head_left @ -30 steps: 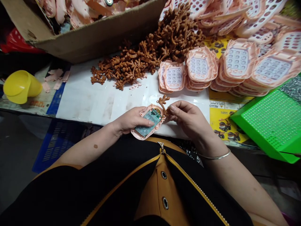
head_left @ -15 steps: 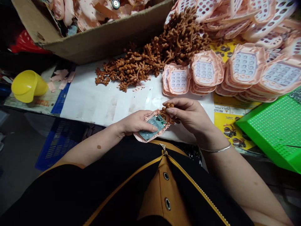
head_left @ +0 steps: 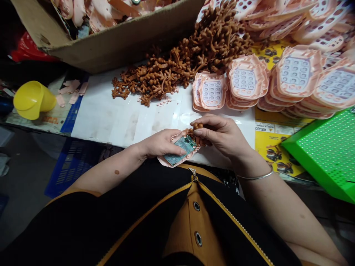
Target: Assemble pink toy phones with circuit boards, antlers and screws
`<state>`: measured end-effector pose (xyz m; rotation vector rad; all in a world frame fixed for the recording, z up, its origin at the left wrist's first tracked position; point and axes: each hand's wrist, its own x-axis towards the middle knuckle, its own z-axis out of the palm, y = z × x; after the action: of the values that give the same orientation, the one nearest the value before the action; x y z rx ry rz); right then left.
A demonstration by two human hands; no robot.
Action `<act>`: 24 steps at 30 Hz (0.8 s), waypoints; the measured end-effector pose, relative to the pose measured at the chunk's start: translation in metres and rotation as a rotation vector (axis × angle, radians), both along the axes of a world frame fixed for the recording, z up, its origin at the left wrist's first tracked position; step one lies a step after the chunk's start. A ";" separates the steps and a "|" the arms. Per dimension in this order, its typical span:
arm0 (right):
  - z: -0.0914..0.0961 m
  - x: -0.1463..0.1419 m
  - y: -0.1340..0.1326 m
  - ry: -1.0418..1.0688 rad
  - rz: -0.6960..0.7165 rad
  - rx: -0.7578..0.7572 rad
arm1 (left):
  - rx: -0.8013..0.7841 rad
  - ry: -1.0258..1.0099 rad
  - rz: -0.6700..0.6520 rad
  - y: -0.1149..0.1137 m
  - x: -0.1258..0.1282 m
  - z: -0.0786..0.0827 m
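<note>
A person's left hand (head_left: 158, 145) grips a pink shell (head_left: 189, 156) at the near edge of the worktop (head_left: 122, 122), thumb across its green circuit board (head_left: 185, 144). The right hand (head_left: 223, 135) has its fingers clamped on a brown antler-shaped piece (head_left: 198, 126) at the shell's far end, below stacked pink panels (head_left: 212, 94).

Your left hand (head_left: 162, 143) is holding a pink shell (head_left: 190, 155) slantwise, green circuit board (head_left: 183, 143) facing up; your right hand (head_left: 217, 131) is pinching a brown branched piece (head_left: 198, 126) at its far end.
</note>
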<state>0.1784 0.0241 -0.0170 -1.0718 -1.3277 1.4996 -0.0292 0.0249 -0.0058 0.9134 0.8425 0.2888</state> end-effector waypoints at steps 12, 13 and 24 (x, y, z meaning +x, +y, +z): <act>-0.006 -0.007 -0.004 0.023 -0.068 -0.002 | 0.002 0.023 0.009 -0.001 0.001 0.000; -0.006 -0.008 -0.005 0.028 -0.067 -0.017 | 0.010 0.036 0.016 -0.002 0.001 0.000; -0.003 -0.008 -0.014 0.064 -0.121 -0.071 | 0.044 0.084 0.031 -0.004 0.002 0.000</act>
<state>0.1707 0.0104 -0.0204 -1.1193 -1.1526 1.4882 -0.0273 0.0208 -0.0060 0.9592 0.9310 0.2984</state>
